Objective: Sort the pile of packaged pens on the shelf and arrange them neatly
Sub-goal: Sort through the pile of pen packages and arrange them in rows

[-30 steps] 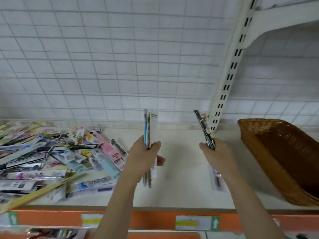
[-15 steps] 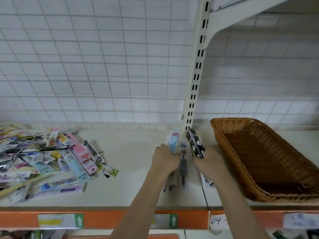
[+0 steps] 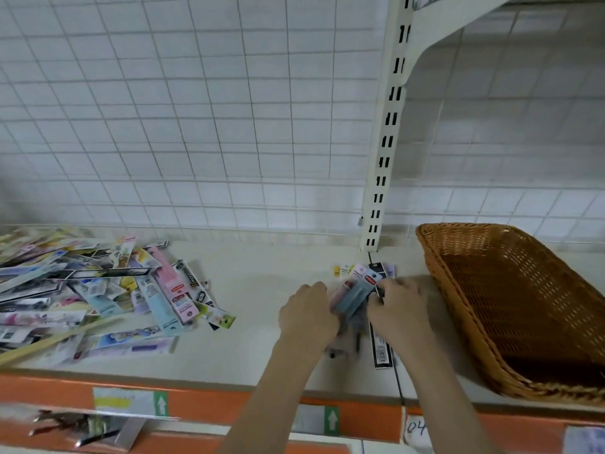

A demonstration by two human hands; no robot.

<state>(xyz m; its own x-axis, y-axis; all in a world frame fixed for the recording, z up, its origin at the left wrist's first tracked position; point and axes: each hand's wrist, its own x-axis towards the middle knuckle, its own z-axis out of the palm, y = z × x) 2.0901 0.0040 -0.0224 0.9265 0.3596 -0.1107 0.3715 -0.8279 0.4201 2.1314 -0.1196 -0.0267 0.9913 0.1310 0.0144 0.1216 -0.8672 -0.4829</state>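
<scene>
Pens in packets [image 3: 358,290] lie in a small bunch on the shelf [image 3: 262,339], just left of the brown basket [image 3: 510,306]. Their long sides run from the front of the shelf toward the back wall, tipped a little to the right at the far end. A black packet [image 3: 381,350] in the bunch points almost straight front to back.

The left hand [image 3: 307,311] is curled round the left side of the bunch, and the right hand [image 3: 397,304] is curled round the right side (both grip it from above). The hands cover the middle of the packets, so only the far tips and a few near ends show. The near ends are blurry and hard to make out.

A big messy pile of pen packets [image 3: 98,296] lies well apart at the left, pointing every which way. Its left part is cut off by the picture edge. The words on the packets are too small to read.
</scene>
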